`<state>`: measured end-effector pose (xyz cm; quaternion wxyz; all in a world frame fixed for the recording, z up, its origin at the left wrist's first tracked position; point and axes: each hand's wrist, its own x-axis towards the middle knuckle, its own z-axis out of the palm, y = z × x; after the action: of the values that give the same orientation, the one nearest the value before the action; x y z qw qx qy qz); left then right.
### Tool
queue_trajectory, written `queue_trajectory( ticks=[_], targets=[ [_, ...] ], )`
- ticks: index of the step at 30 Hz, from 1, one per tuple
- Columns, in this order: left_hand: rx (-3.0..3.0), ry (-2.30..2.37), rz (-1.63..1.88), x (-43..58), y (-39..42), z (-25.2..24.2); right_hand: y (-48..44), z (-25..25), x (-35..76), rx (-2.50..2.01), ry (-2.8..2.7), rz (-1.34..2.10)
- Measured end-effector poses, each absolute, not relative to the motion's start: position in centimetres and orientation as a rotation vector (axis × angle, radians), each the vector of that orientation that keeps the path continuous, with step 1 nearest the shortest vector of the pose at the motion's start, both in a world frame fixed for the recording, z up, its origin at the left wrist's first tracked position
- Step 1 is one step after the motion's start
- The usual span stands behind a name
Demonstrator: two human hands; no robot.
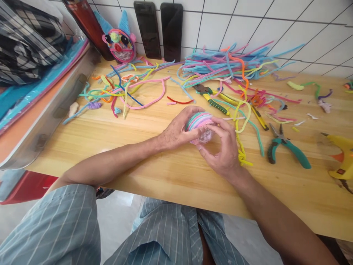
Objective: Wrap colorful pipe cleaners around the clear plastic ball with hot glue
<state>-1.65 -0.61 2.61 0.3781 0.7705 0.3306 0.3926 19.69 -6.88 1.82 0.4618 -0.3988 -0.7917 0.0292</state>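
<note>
Both my hands hold a small round piece (200,121) wound with teal, pink and lilac pipe cleaners over a clear plastic base, just above the wooden table (154,162). My left hand (179,129) wraps its fingers over the piece's left and top. My right hand (223,147) cups it from the right and below, thumb on its edge. A yellow pipe cleaner (240,125) trails away to the right of the piece.
Loose pipe cleaners (226,64) cover the far table. Teal-handled pliers (286,149), yellow-handled pliers (213,99), a yellow cutter (259,117) and a yellow glue gun (342,158) lie right. A clown face (119,42) and two phones (160,29) lean on the tiled wall.
</note>
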Motion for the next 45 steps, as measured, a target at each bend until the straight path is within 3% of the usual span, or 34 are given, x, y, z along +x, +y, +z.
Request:
queue_trajectory(
  ticks=[26, 36, 41, 45],
  targets=[
    [2.025, 0.775, 0.981, -1.7, -0.5, 2.3, -7.3, 2.0, 21.0, -1.005, -2.008, 0.102],
    [1.895, 0.869, 1.176, -1.5, 0.4, 0.2, -7.0, 2.9, 22.2, -0.906, -1.830, -0.055],
    [1.920, 0.843, 1.113, -1.4, 0.7, -0.3, -5.5, 3.8, 23.3, -1.065, -1.381, 0.409],
    [1.935, 0.824, 1.131, -1.2, 1.0, -0.5, -5.4, 5.9, 24.9, -0.939, -1.237, 0.820]
  ],
)
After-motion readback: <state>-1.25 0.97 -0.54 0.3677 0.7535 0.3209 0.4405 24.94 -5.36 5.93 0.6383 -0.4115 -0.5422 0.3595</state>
